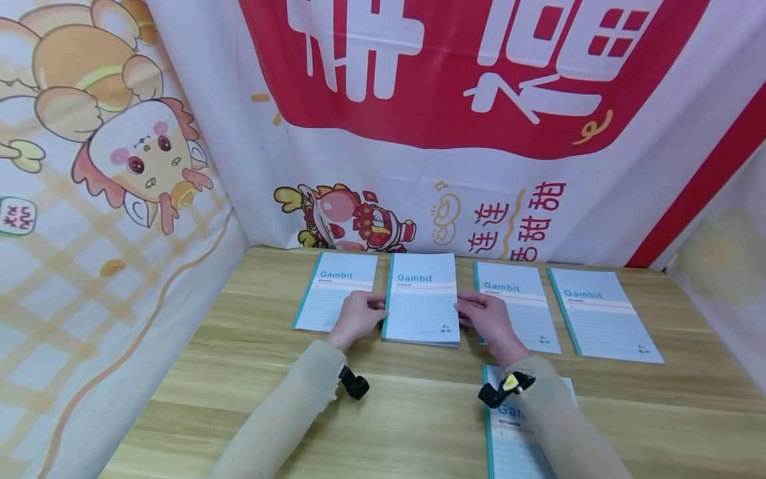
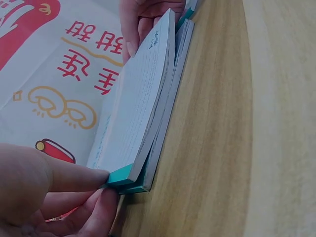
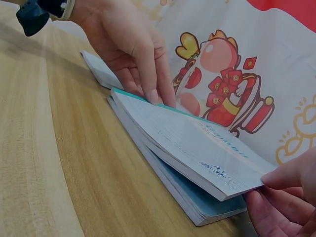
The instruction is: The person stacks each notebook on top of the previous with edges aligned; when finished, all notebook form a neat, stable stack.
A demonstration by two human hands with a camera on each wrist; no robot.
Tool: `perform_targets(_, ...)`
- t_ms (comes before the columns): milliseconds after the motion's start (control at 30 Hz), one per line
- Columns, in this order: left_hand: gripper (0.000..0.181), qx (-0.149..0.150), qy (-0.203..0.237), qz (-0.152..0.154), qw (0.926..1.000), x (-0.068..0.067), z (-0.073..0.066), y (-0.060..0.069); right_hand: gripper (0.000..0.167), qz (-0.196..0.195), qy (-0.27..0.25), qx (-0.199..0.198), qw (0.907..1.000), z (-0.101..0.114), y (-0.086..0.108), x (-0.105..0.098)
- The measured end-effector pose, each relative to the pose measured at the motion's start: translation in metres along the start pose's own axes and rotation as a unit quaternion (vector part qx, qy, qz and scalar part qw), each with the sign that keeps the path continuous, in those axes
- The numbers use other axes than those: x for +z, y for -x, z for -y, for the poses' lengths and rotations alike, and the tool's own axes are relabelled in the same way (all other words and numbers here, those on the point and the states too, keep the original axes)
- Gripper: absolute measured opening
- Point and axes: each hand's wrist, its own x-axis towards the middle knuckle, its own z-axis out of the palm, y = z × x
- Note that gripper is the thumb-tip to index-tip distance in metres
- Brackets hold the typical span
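Note:
Both hands hold the upper notebook [image 1: 421,299], a pale blue "Gambit" one with a teal spine. My left hand [image 1: 359,316] grips its spine edge, the thumb against the teal strip [image 2: 121,175]. On the opposite edge, my right hand [image 1: 487,319] pinches a corner, the thumb on the cover [image 3: 237,168] and fingers below. Another notebook [image 3: 197,210] lies directly underneath on the table. In the right wrist view the upper one is tilted, with a gap between the two on the right hand's side.
A notebook [image 1: 326,286] lies left of the stack. Two more, a nearer one [image 1: 529,326] and a farther one [image 1: 607,319], lie to the right. Under the right forearm is another notebook [image 1: 499,439]. A printed curtain [image 1: 383,153] hangs behind the wooden table [image 1: 383,419].

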Motion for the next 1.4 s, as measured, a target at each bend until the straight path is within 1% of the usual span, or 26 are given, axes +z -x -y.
perform_targets(67, 0.035, -0.006, -0.001, 0.002, 1.0, 0.0, -0.001, 0.001, 0.036, 0.0, 0.002, 0.0, 1.0, -0.001, 0.0, 0.001)
perform_targets(200, 0.033, -0.006, -0.015, 0.002, 0.9999, 0.001, -0.004, 0.001, 0.039, 0.0, 0.017, -0.002, 0.9998, -0.002, 0.001, 0.002)
perform_targets(367, 0.033, -0.007, -0.039, 0.003, 0.9992, 0.001, -0.009, 0.002, 0.049, 0.0, 0.058, -0.007, 0.9983, 0.0, 0.004, 0.003)
perform_targets(533, 0.035, -0.004, -0.054, -0.001, 0.9985, 0.003, -0.011, 0.001, 0.048, -0.005, 0.09, -0.018, 0.9958, -0.001, 0.005, 0.005)
perform_targets(633, 0.035, -0.008, -0.053, -0.006, 0.9986, 0.004, -0.011, 0.001, 0.047, -0.012, 0.117, -0.028, 0.9927, -0.001, 0.004, 0.006)
perform_targets(800, 0.035, -0.011, -0.058, -0.009, 0.9982, 0.005, -0.012, 0.002, 0.044, -0.014, 0.167, -0.063, 0.9838, -0.001, 0.006, 0.009)
perform_targets(867, 0.034, -0.013, -0.057, -0.008, 0.9983, 0.005, -0.012, 0.003, 0.043, -0.012, 0.175, -0.07, 0.982, -0.002, 0.006, 0.01)
perform_targets(1067, 0.037, -0.025, -0.047, 0.002, 0.9986, 0.004, -0.015, 0.005, 0.043, -0.015, 0.191, -0.073, 0.9787, -0.004, 0.006, 0.011)
perform_targets(1233, 0.041, -0.027, -0.053, 0.006, 0.9982, 0.003, -0.015, 0.004, 0.044, -0.016, 0.2, -0.079, 0.9766, -0.003, 0.008, 0.012)
perform_targets(1400, 0.043, -0.032, -0.06, 0.008, 0.9977, 0.004, -0.015, 0.003, 0.045, -0.009, 0.212, -0.083, 0.9738, -0.001, 0.009, 0.012)
